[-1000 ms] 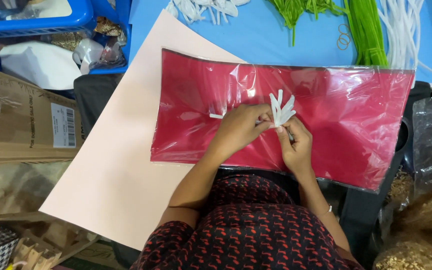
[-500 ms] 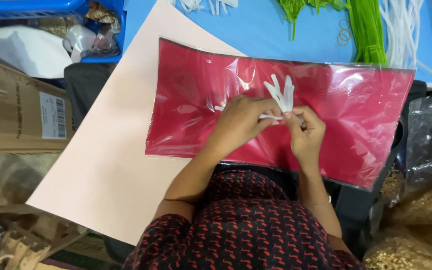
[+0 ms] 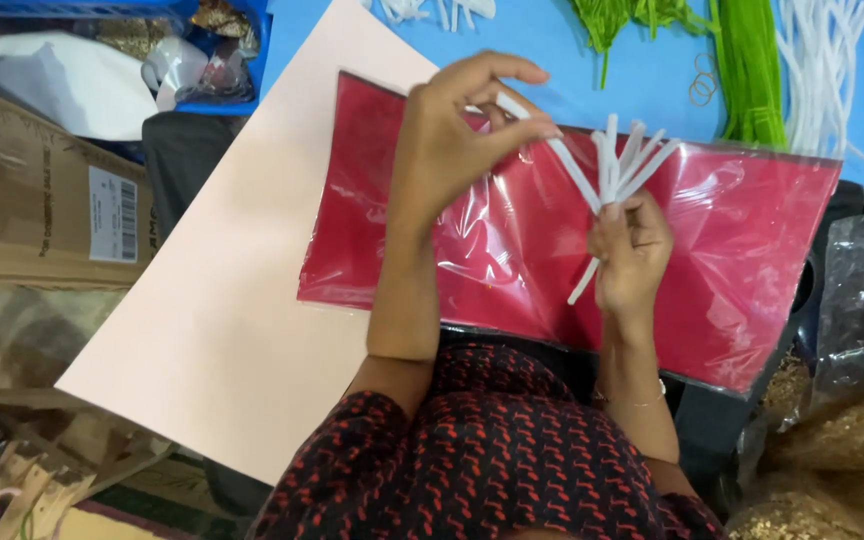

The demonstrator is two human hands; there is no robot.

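Cardboard box [image 3: 42, 190] sits far left, beside a pale pink sheet [image 3: 222, 300] laid as a work surface. Over it lies a red plastic-wrapped packet [image 3: 752, 260], a backdrop under both hands. Left hand [image 3: 452, 140] is raised, thumb and fingertips pinching one white strip [image 3: 567, 170], apparently to add it. Right hand [image 3: 627, 250] is closed around the bundle of white strips [image 3: 622, 160], fanned upward. Green stems [image 3: 742, 70] lie beyond on the blue table [image 3: 532, 40].
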